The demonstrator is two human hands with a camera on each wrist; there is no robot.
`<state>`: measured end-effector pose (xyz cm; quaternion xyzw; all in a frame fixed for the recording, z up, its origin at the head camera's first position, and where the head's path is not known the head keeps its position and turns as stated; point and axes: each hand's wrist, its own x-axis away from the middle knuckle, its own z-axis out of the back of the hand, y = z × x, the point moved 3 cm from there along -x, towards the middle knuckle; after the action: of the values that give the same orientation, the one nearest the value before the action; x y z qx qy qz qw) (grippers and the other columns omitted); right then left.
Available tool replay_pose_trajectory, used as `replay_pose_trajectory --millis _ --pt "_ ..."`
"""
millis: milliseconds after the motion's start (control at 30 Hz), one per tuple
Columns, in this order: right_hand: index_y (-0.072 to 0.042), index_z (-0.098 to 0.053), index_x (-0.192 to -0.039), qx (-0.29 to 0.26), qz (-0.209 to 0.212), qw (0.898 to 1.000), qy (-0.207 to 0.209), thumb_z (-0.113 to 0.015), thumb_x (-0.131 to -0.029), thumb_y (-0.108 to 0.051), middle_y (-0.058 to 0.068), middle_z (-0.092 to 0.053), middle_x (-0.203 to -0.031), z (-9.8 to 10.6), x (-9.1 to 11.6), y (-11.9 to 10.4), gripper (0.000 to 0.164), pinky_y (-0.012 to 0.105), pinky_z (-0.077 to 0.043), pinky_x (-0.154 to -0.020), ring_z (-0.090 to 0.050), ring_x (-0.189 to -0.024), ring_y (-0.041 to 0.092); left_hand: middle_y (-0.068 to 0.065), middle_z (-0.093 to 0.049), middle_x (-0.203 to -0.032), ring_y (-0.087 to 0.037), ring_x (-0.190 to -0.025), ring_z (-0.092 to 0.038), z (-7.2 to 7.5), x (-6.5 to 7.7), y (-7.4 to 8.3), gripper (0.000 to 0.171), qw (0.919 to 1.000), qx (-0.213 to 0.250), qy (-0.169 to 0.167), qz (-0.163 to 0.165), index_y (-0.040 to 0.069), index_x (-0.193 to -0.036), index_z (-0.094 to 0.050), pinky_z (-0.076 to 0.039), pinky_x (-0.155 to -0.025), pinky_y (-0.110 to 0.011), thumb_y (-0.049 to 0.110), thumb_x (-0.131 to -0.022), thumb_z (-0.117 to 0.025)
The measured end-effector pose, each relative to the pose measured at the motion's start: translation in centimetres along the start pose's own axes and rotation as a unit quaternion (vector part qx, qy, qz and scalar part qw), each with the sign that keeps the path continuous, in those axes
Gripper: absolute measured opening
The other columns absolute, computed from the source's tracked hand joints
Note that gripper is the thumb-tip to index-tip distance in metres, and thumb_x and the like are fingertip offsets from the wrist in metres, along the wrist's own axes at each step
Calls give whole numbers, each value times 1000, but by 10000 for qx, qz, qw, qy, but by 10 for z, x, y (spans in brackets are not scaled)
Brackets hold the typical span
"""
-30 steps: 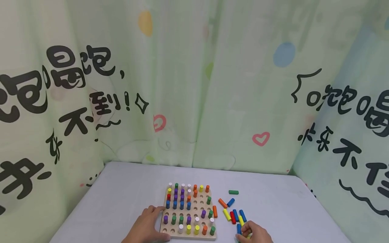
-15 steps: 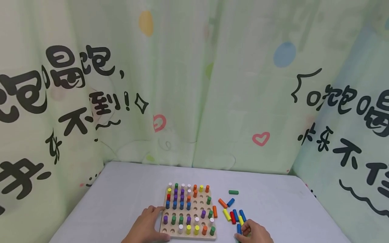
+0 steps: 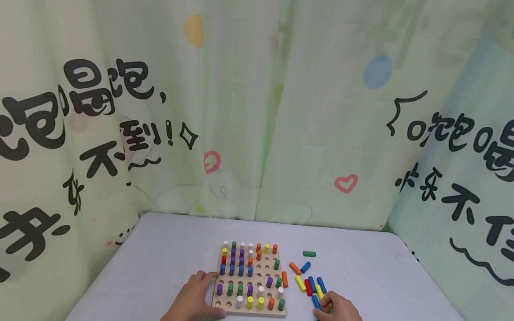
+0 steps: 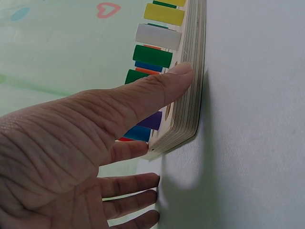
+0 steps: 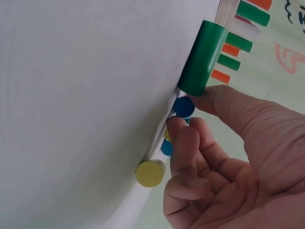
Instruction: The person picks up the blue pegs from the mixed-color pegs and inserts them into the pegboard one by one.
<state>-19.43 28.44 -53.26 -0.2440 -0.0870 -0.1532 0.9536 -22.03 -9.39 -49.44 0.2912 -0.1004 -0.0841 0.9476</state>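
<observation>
A wooden pegboard (image 3: 249, 314) with upright coloured pegs and several bare holes lies on the table. My left hand (image 3: 194, 296) grips its near left corner. In the left wrist view, the thumb (image 4: 162, 88) presses on the board's near edge (image 4: 188, 109), and the forefinger reaches its side. My right hand (image 3: 337, 306) is among the loose pegs, with thumb and forefinger at the near end of a blue peg (image 3: 316, 302). In the right wrist view, that blue peg's round end (image 5: 184, 106) shows between the fingertips. A green peg (image 5: 204, 57) lies beside the thumb.
Loose pegs lie right of the board: red (image 3: 308, 287), yellow (image 3: 300, 283), orange (image 3: 284, 279), several blue, and a green peg (image 3: 309, 253) farther back. Another yellow peg (image 5: 149, 173) shows end-on beside the right fingers. A printed curtain (image 3: 297, 133) hangs behind the white table (image 3: 172, 240).
The blue peg at my right fingers has turned from nearly straight to slanted, its far end swinging left. My left hand and the pegboard hold their place. The head view has shifted slightly.
</observation>
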Motion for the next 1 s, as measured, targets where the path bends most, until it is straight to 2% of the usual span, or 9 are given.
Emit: replay_pose_trajectory --millis 333,467,633,1000 --pt "-7 -57 -85 -338 -14 9993 131 -78 -79 -22 0 -54 -72 18 28 -21 26 27 -42 -61 -47 -66 17 -14 -54 -115 -31 -100 -52 0 -1 -1 95 9999 -13 -48 104 10 -128 -56 -46 -89 -60 55 -51 -88" --pt "-6 -58 -87 -642 113 9975 283 -77 -79 -21 0 -55 -72 20 31 -20 25 28 -40 -59 -46 -64 17 -13 -54 -114 -31 -100 -52 0 -1 -1 95 10000 -35 -22 71 10 -128 -56 -47 -89 -59 55 -52 -88" --pt "-9 -60 -87 -865 31 9954 421 -77 -79 -21 -3 -53 -70 20 31 -18 23 25 -40 -58 -45 -63 14 -13 -54 -115 -31 -100 -52 0 -2 0 94 9999 4 -41 133 11 -128 -56 -46 -89 -60 54 -51 -89" --pt "-8 -61 -87 -1091 363 9914 631 -75 -80 -18 -2 -58 -75 33 47 -42 19 27 -42 -58 -50 -64 14 -13 -54 -114 -30 -99 -51 1 -1 0 94 10000 -9 -24 89 10 -128 -57 -46 -90 -60 54 -51 -89"
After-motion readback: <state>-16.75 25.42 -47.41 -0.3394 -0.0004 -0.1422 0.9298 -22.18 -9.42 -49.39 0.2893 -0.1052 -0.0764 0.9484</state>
